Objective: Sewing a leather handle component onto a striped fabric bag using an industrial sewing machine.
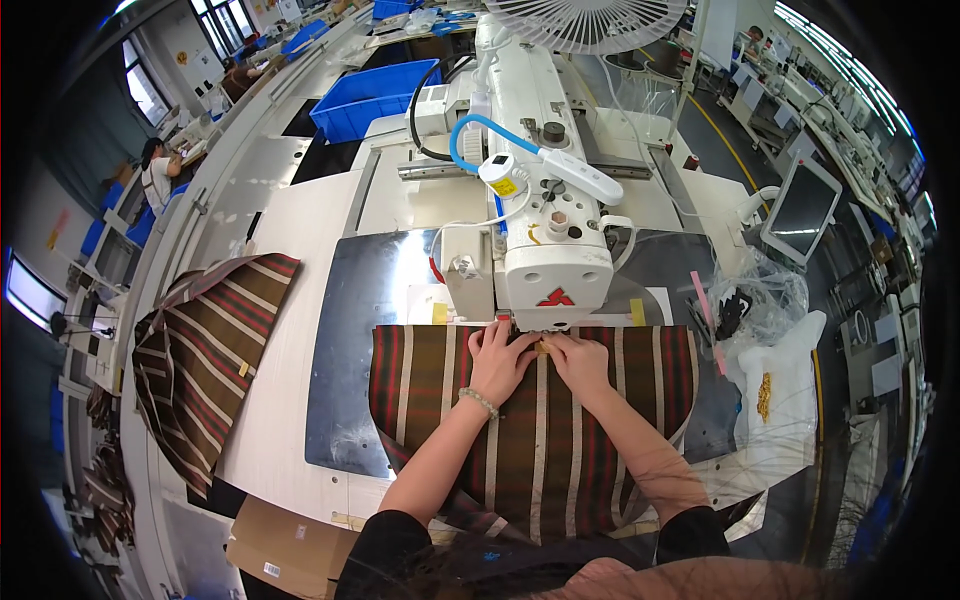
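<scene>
Matt striped cloth (560,420), glossy metal plate (365,300).

Operator, head view. Both forearms bare from approx. the elbow down. Upper arms in black sleeves, short or pushed up, hems ending nr the elbows at lower frame edge. Left hand (500,360): beaded bracelet (478,401) at the wrist, small pale green/white beads, single strand. Right hand (578,362): no wristwear or rings seen. No gloves on either hand. Torso garment black, mostly out of frame.
</scene>
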Motion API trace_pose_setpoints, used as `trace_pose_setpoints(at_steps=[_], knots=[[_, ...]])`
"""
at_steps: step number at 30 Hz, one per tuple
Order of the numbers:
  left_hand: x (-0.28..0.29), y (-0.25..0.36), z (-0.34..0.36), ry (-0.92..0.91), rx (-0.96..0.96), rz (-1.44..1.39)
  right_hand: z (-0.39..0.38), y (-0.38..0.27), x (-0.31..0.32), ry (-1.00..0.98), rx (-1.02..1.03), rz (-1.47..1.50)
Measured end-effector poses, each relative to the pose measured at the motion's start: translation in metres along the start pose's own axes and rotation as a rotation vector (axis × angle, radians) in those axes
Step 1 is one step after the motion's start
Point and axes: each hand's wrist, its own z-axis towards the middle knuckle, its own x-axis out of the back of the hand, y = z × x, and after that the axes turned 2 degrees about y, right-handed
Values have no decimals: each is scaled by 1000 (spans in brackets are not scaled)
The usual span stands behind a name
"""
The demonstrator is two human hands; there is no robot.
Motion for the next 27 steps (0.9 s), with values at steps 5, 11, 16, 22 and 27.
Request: trace_pose_setpoints(at_steps=[5, 11, 16, 22, 27], knots=[[-1, -5, 0, 2, 15, 8, 2, -1, 2, 10, 7, 33], [-5, -6, 2, 37, 87, 96, 0, 10, 10, -99, 54, 3], [5, -7, 3, 19, 121, 130, -3, 17, 40, -206, 124, 20], [10, -13, 11, -58, 110, 56, -1, 58, 61, 32, -24, -166], [18, -10, 13, -124, 66, -34, -5, 75, 61, 102, -70, -248]])
